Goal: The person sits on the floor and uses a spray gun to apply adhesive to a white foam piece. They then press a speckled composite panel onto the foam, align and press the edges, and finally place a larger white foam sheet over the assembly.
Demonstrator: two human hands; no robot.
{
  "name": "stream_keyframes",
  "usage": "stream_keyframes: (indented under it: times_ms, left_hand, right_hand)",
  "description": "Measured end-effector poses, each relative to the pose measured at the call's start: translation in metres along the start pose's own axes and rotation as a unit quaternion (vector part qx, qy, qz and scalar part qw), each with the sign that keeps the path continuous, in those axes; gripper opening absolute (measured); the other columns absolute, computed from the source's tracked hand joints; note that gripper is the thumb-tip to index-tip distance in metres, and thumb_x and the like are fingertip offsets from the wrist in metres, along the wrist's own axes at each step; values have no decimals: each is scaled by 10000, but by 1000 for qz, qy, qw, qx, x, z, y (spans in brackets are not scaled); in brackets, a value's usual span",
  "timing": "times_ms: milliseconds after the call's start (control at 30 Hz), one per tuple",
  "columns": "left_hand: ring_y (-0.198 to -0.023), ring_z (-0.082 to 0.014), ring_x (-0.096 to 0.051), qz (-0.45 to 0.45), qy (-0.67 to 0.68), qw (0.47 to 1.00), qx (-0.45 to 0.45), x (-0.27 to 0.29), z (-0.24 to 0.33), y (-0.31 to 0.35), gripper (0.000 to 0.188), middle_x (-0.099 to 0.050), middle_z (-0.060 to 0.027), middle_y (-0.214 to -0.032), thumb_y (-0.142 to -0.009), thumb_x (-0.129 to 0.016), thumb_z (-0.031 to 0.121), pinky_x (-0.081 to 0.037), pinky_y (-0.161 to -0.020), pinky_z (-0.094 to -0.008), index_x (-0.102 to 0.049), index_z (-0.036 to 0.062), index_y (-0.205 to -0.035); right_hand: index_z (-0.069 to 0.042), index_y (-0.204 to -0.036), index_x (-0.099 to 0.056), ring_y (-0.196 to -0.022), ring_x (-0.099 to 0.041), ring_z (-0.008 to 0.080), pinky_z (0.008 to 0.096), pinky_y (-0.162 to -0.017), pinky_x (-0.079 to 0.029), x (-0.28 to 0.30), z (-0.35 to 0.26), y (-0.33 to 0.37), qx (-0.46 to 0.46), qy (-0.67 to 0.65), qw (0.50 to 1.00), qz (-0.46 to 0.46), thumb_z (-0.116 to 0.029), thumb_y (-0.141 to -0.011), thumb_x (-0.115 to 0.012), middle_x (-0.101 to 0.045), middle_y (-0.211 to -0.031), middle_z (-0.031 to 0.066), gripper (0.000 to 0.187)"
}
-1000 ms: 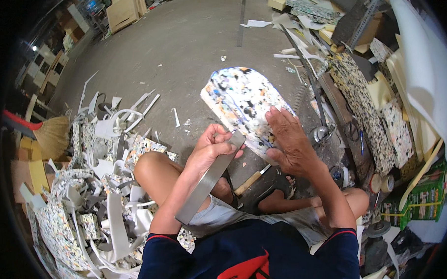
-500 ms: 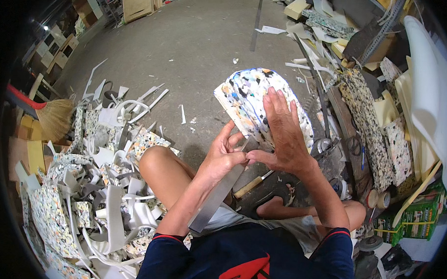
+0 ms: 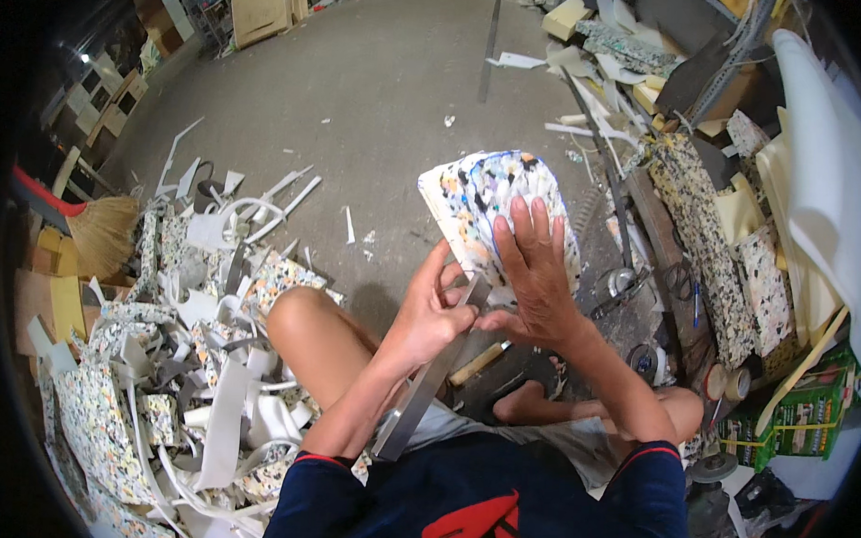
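Note:
A rounded foam block (image 3: 457, 199), speckled white with black, orange and blue bits and a blue line along its edge, is in front of me. My right hand (image 3: 535, 258) lies on its face, fingers stretched and spread, thumb pointing at my left hand. My left hand (image 3: 434, 307) is closed around the upper part of a long flat metal bar (image 3: 416, 401), whose lower end comes down over my lap. Its fingertips are by the block's lower left edge; whether they also grip the foam is hidden. Behind the bar, a wooden-handled tool (image 3: 479, 362) lies between my legs.
White and speckled foam offcuts (image 3: 222, 404) are heaped at my left, below a straw broom (image 3: 105, 229). Foam slabs (image 3: 706, 241) and a white sheet (image 3: 818, 169) line the right side. A green package (image 3: 805, 405) lies near my right knee. Thin scraps (image 3: 350, 224) dot the concrete floor.
The foam block has come down and slightly closer, my right hand lowering with it and its fingers spreading. The metal bar has turned and shows a narrower face.

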State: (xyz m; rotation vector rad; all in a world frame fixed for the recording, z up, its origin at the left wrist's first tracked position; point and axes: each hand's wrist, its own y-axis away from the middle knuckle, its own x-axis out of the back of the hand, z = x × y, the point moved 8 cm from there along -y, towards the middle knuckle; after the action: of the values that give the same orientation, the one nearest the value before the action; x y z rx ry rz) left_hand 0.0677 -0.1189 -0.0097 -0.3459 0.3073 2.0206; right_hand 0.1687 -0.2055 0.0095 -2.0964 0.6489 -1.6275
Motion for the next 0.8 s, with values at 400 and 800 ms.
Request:
stream_keyframes:
  times_ms: [400,800]
  left_hand:
    - [-1464,-323,-381,23,-178,971,-156,-12,-1,-6,1051,-293,-214,-1601,-709,-496,-112,-370,-1165,-412,-12,18,-1633]
    - [-1461,-387,-389,8,-265,940,-213,-22,-9,4,1024,-300,-277,-1578,-770,-587,-33,-359,-1185,-467,-8,-21,-1614]
  right_hand:
    - [-15,-1632,-60,-1542,-60,509,586,-1227,-71,35,4,-9,14,-149,975,167,-772,-906,-490,-40,-1651,356,1134]
    - [-63,-1644,-97,-1533,-46,539,649,-1203,-57,36,-6,9,-23,-186,960,206,-792,-919,-436,-38,-1656,348,1083]
